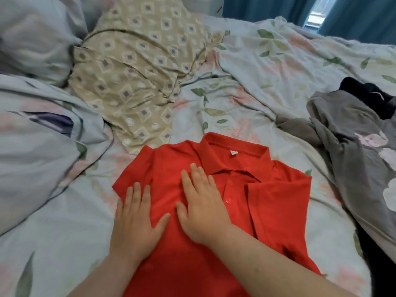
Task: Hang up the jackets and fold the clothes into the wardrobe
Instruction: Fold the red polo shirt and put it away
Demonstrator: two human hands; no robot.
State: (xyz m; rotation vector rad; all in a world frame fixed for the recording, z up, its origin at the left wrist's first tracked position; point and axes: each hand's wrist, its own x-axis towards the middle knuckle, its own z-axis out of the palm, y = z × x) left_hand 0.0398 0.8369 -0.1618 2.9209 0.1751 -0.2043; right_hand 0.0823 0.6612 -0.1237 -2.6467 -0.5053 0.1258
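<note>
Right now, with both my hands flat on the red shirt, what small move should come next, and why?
Likely fold the left side of the red polo shirt in toward the buttons. The sleeve on your right already lies folded over the front, while the left side is spread flat under the left hand and right hand.

Bed (235,99): rumpled floral sheet. Red shirt (278,211) at 6 o'clock, flat, front up, collar toward 12, one sleeve folded in over the front on the 3 o'clock side. Beige garment (132,71) spread at 11 o'clock, its near edge meeting the shirt's shoulder. Grey garment (342,136) crumpled at 3 o'clock, apart from the shirt. Dark garment (364,91) at 2 o'clock, touching the grey one. Quilt (42,163) bunched at 9 o'clock, pillow (32,39) at 10.
</note>
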